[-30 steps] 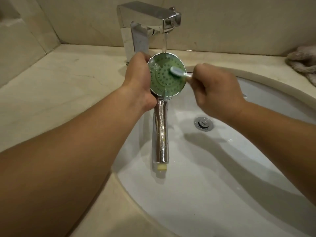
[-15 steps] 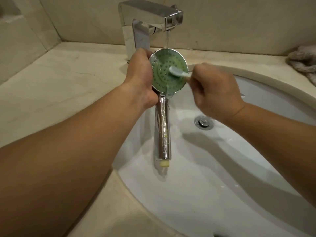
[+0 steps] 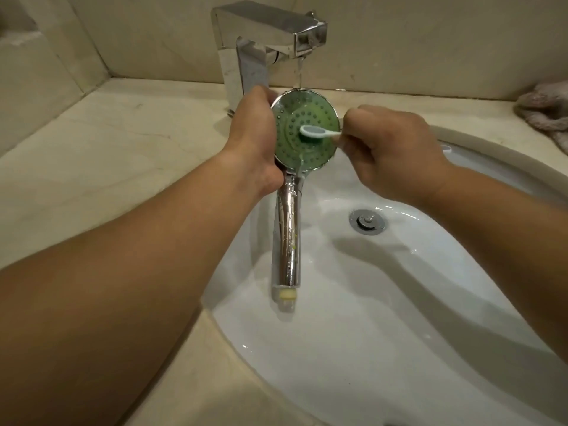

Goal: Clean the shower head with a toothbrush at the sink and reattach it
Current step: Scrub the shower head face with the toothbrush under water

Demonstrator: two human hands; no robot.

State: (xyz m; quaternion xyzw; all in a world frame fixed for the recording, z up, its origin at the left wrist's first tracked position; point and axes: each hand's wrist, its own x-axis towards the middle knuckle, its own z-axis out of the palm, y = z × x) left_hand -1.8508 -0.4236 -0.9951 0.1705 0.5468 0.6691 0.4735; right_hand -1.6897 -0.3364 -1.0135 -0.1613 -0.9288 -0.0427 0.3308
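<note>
A chrome shower head (image 3: pixel 295 118) with a round green nozzle face is held over the white sink (image 3: pixel 384 348), its handle pointing down toward me. My left hand (image 3: pixel 255 142) grips the head by its left rim. My right hand (image 3: pixel 393 149) pinches a white toothbrush (image 3: pixel 316 133) whose head lies across the middle of the green face. Water runs from the chrome faucet (image 3: pixel 270 41) onto the top of the shower head and drips off its lower edge.
The drain plug (image 3: pixel 368 221) sits in the basin right of the handle. A beige stone counter (image 3: pixel 107 167) surrounds the sink, with tiled walls behind. A crumpled pinkish cloth (image 3: pixel 544 110) lies at the far right of the counter.
The toothbrush head has slid from the upper right of the green face down toward its centre. My left hand and the shower head stay under the stream.
</note>
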